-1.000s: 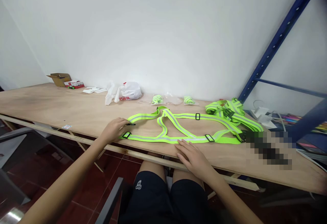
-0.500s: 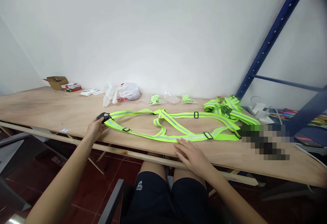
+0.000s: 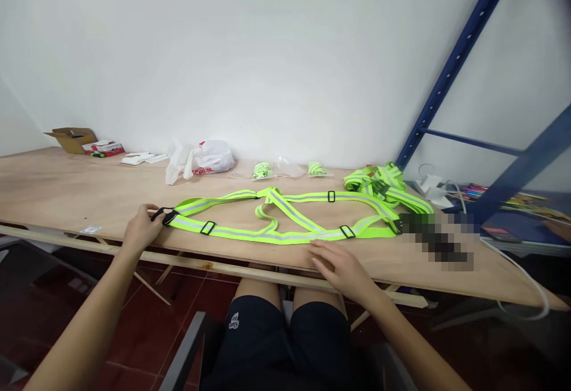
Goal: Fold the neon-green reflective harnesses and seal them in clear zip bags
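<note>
A neon-green reflective vest [image 3: 289,237] made of straps with a silver stripe lies spread along the table, with black slider buckles on its straps. At its left end my left hand [image 3: 141,228] is closed on the black buckle [image 3: 168,216], whose far part the fingers partly cover. My right hand [image 3: 341,266] rests on the table with its fingers stretched out, the tips at the lower edge of the front strap. The right end of the vest reaches a blurred-out patch.
Behind the vest, a heap of similar green straps [image 3: 377,181] lies at right. Two bagged green bundles [image 3: 262,170], a white plastic bag [image 3: 214,157], white papers [image 3: 139,158] and a cardboard box [image 3: 74,140] line the wall. A blue metal frame [image 3: 455,66] rises at right.
My left hand has shifted its grip on the buckle, and the vest's left end now lies flatter and straighter. My right hand stays by the front strap. The view has turned slightly right.
</note>
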A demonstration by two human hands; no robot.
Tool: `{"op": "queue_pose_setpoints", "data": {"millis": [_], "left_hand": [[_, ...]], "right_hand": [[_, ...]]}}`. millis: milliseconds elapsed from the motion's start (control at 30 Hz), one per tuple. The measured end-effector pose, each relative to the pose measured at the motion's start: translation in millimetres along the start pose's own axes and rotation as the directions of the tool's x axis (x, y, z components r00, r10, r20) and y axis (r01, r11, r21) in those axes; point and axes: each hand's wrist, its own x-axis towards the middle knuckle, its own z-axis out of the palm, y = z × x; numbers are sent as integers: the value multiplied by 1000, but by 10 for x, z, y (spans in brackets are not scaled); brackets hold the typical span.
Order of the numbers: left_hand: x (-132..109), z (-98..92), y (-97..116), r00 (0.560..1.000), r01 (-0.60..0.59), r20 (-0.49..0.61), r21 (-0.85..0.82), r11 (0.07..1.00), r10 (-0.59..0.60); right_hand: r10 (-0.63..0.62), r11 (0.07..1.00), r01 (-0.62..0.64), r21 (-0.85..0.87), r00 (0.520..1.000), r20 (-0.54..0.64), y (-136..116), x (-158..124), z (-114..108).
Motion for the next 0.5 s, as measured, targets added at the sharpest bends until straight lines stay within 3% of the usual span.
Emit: {"op": "queue_pose_setpoints", "data": {"millis": [133, 200, 233, 300, 367, 400, 433, 500], "left_hand": [[-9, -118, 222, 996, 44, -82, 158, 986, -32], [-72, -149, 484, 988, -53, -132, 201, 978, 81], [-135, -146, 647, 971, -159, -144, 220, 962, 193], [-330, -87, 997, 899, -391, -136, 179, 903, 416], [-592, 47, 1307, 808, -587, -22, 72, 807, 589], [-727, 140, 1421, 739, -672, 88, 28, 740, 668], [-853, 243, 1497, 666, -734, 193, -6, 680, 721], [-1050, 457, 1530, 611, -766, 326, 14, 643, 721]], "right_hand": [[65, 995, -76, -56, 982, -179, 334, -191, -260], [123, 985, -149, -92, 963, -241, 533, -284, -378], [155, 976, -190, -110, 950, -270, 629, -324, -426], [210, 952, -268, -149, 923, -323, 804, -385, -500], [249, 923, -333, -194, 899, -359, 950, -422, -555], [265, 907, -359, -219, 893, -365, 1013, -433, -582], [282, 890, -384, -245, 887, -366, 1074, -441, -614], [340, 842, -460, -283, 859, -383, 1195, -456, -696]]}}
